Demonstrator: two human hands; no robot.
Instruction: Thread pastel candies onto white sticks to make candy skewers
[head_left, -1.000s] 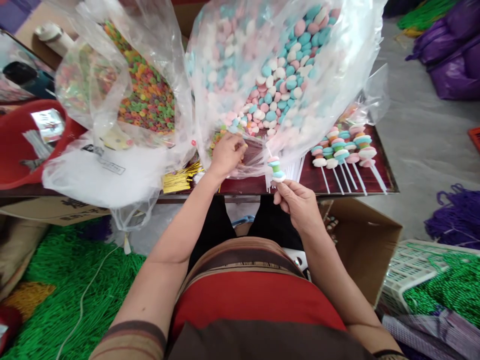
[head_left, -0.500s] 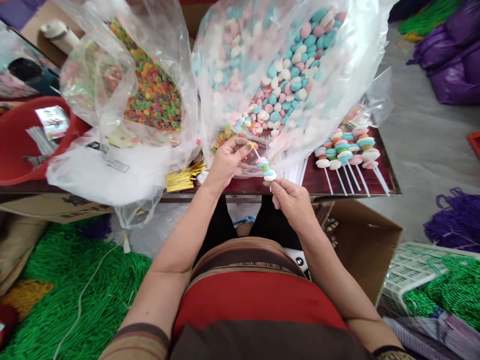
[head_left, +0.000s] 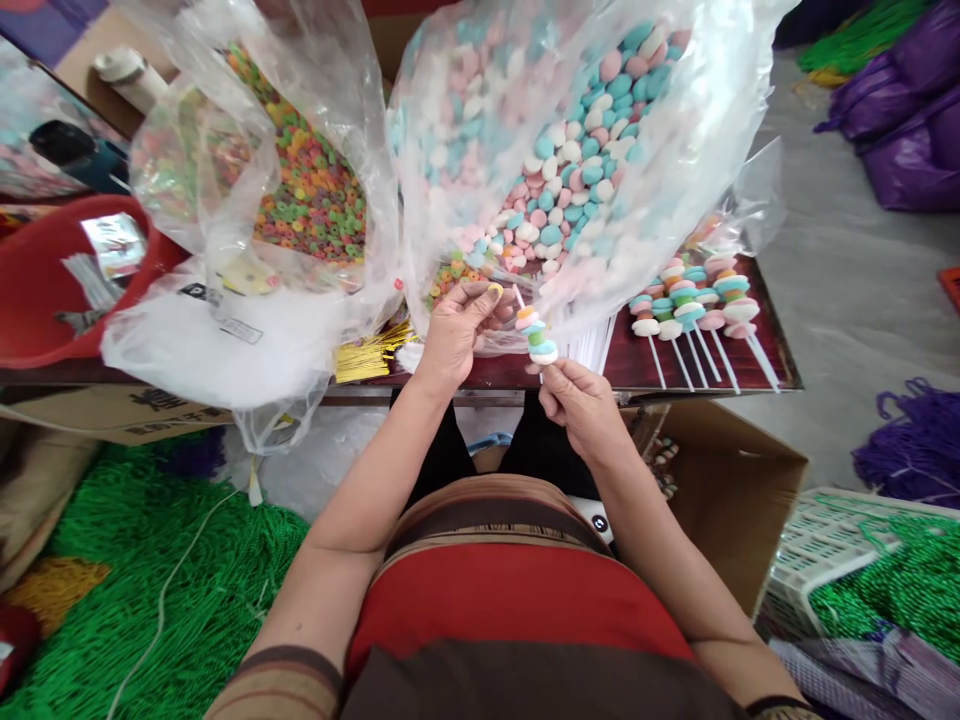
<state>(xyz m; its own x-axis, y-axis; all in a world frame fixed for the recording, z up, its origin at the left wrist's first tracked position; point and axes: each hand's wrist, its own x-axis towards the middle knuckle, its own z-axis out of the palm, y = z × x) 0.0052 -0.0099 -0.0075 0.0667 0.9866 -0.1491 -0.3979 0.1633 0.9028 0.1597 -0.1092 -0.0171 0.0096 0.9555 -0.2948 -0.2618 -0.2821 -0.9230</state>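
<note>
My right hand [head_left: 581,395] pinches the lower end of a candy skewer [head_left: 538,340] and holds it up over the table edge. On its white stick sit an orange ring at the top, then pink and blue candies, a green ring, and blue and white candies at the bottom. The bare stick tip points up toward my left hand [head_left: 461,325]. That hand is closed, its fingers curled just left of the tip. A yellowish spot shows at its thumb tip; what the fingers hold, if anything, is hidden.
Behind my hands lies a clear bag of pink, blue and white candies [head_left: 570,190]; left of it, a bag of ring candies [head_left: 311,200]. Several finished skewers [head_left: 694,295] lie on the right. Yellow twist ties [head_left: 367,355] and a red basin [head_left: 45,290] are at left.
The orange ring has gone from my left fingers onto the stick, above the pink candy. My left hand has drawn slightly away from the stick's tip.
</note>
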